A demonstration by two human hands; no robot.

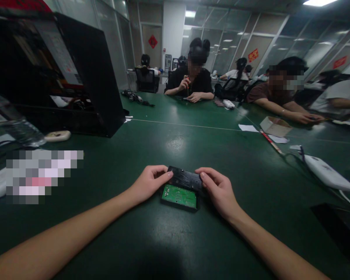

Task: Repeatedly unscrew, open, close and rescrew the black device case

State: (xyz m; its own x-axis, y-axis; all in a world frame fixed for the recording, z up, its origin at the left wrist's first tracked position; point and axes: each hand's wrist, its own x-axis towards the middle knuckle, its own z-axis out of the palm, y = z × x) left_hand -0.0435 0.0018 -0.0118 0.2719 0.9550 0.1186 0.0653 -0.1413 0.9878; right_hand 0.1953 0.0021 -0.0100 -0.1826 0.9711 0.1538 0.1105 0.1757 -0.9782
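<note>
Between my two hands is a black plastic cover [185, 179], tilted above a small black case. Inside the case lies a green circuit board [179, 197], its face partly hidden by the cover's lower edge. My left hand [151, 182] pinches the cover's left end between thumb and fingers. At the opposite end, my right hand [220, 188] grips the cover with the thumb on top. The case [179, 208] rests on the green tabletop, apart from my palms. Whether the cover touches the case, I cannot tell.
On the left stand a large open black box [87, 77] and a clear plastic bottle [20, 120]. A white power bank-like device [328, 171] with a cable lies right. Further back are an open carton [275, 127] and a red-striped stick [271, 142]. Several people sit across the green table [175, 233].
</note>
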